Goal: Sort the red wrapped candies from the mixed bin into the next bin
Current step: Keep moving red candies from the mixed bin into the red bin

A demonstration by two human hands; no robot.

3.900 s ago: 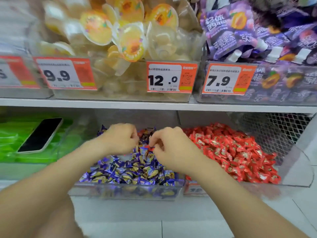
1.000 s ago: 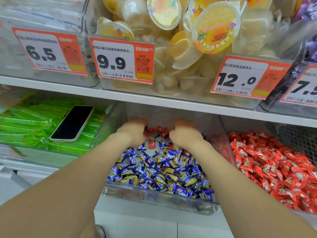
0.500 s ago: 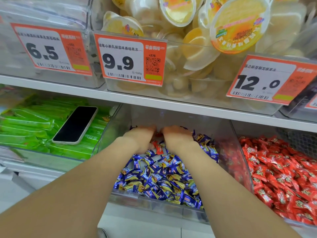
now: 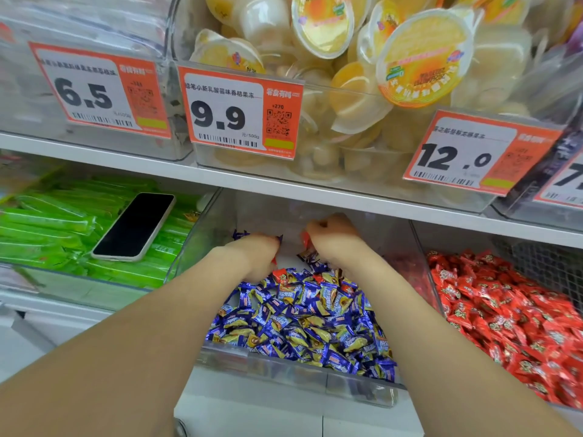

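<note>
The clear mixed bin [image 4: 284, 370] in the middle of the lower shelf holds several blue wrapped candies [image 4: 315, 316]. A few red wrapped candies [image 4: 282, 275] lie among them near the back. Both my hands are deep at the back of this bin. My right hand [image 4: 334, 239] is curled into a fist, with a red wrapper [image 4: 304, 238] sticking out of its left side. My left hand [image 4: 257, 250] has its fingers bent down among the candies, out of sight. A red sliver shows at its inner edge; I cannot tell whether it holds it. The bin of red candies [image 4: 520, 313] stands directly to the right.
A black phone [image 4: 134, 227] lies on green packets [image 4: 47, 228] in the bin to the left. The upper shelf [image 4: 284, 187] hangs low over my hands, carrying jelly cup bins and orange price tags [image 4: 239, 111]. A clear divider wall [image 4: 422, 257] separates the two candy bins.
Both hands have pushed further back in the mixed bin and moved apart a little. My right hand has risen slightly, with a red wrapper now showing in it.
</note>
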